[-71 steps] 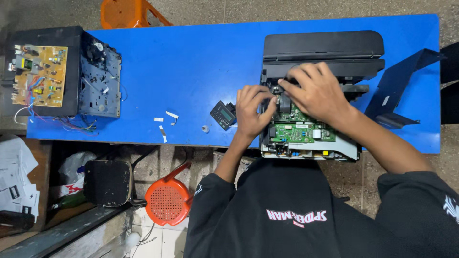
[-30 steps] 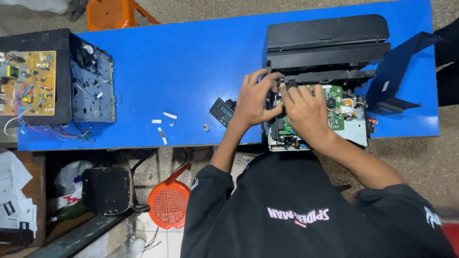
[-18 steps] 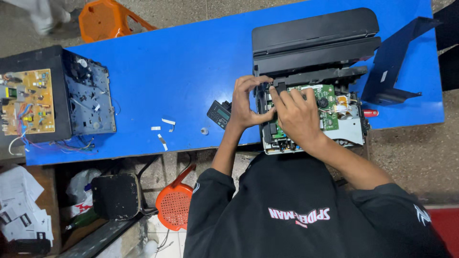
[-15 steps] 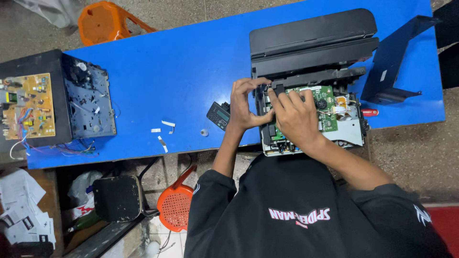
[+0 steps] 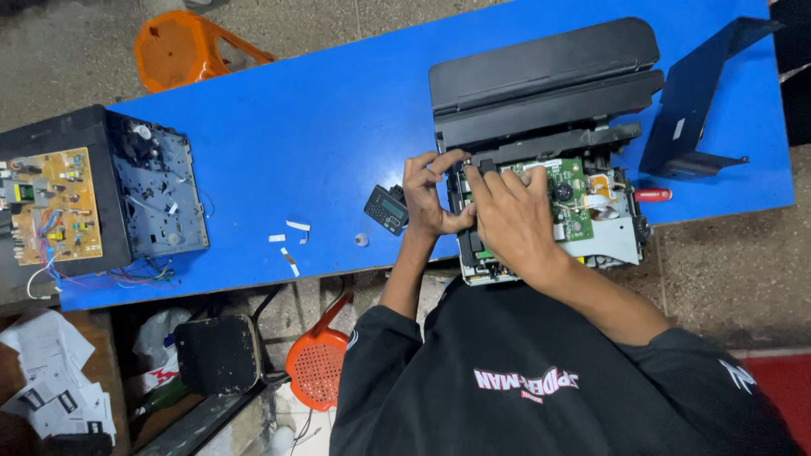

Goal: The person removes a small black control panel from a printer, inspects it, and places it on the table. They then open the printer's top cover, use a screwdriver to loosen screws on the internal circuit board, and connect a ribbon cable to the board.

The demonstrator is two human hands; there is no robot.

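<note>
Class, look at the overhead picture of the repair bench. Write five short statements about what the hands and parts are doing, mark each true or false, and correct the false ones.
1. Both hands rest on the opened printer. True.
2. The right hand lies over the green circuit board. True.
3. The left hand holds the red-handled screwdriver. False: it lies untouched on the blue table, right of the printer.
4. The small black display panel sits on the orange stool. False: it lies on the table beside the left hand.
5. A second opened device stands at the table's left end. True.
</note>
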